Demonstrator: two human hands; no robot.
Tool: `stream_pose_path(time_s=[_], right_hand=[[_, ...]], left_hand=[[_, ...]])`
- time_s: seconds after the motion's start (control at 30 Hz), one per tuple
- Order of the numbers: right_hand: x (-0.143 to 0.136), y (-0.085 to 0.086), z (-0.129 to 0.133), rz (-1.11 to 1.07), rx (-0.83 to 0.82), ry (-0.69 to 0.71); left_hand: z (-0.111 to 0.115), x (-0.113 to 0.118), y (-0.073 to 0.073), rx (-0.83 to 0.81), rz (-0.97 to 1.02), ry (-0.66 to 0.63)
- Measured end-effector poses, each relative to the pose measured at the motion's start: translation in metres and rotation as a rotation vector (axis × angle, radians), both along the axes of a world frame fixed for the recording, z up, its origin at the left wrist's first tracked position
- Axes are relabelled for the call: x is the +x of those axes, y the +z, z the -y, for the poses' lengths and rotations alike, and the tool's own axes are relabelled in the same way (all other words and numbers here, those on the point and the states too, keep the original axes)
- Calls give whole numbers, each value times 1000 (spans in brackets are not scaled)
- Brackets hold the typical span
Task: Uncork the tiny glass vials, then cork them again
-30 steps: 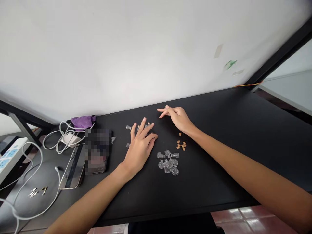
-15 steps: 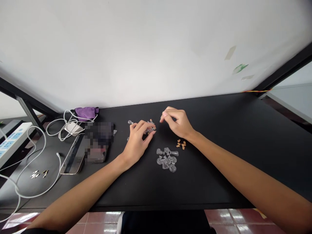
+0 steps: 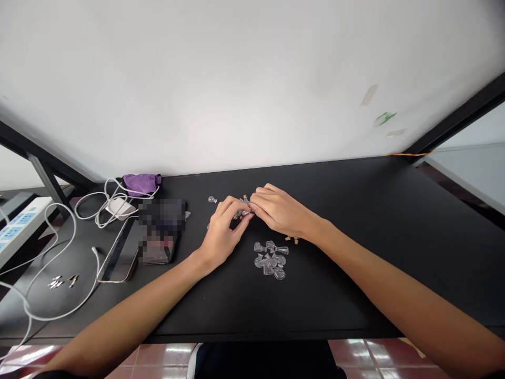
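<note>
My left hand point(image 3: 224, 226) rests on the black table, its thumb and index finger pinched on a small clear piece at the fingertips. My right hand point(image 3: 278, 209) meets it there, fingers closed; whatever it grips is too small to make out. Behind the fingertips lie small clear pieces with brown tips point(image 3: 245, 198), partly hidden by the hands. Left of them is a single clear piece point(image 3: 212, 199). In front of my right hand is a pile of clear flat pieces point(image 3: 270, 260). Several small tan pieces point(image 3: 295, 240) show just under my right wrist.
On the left are a phone point(image 3: 117, 252), a dark blurred object point(image 3: 161, 231), a purple pouch point(image 3: 141, 183), a white charger point(image 3: 120, 208) with looping cable, small metallic bits point(image 3: 56, 282) and a power strip point(image 3: 19, 226). A white wall stands behind the table point(image 3: 355, 210).
My right hand has moved left and slightly down until its fingertips meet those of my left hand. It now covers part of the tan pieces. The left hand has barely moved.
</note>
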State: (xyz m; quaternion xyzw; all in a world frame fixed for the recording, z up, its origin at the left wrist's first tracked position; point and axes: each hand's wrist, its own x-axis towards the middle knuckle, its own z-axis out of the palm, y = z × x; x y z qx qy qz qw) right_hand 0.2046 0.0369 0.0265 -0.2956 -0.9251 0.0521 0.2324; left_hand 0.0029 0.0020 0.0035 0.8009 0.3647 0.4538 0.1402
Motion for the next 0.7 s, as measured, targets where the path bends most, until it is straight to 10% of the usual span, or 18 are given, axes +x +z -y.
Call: stream_pose_path(time_s=[0.37, 0.7], right_hand=[[45, 6, 4, -194, -339, -304], [63, -1, -1, -25, -775, -165]], left_hand=[[2, 0, -5, -78, -138, -84], [4, 0, -8, -46, -360, -215]])
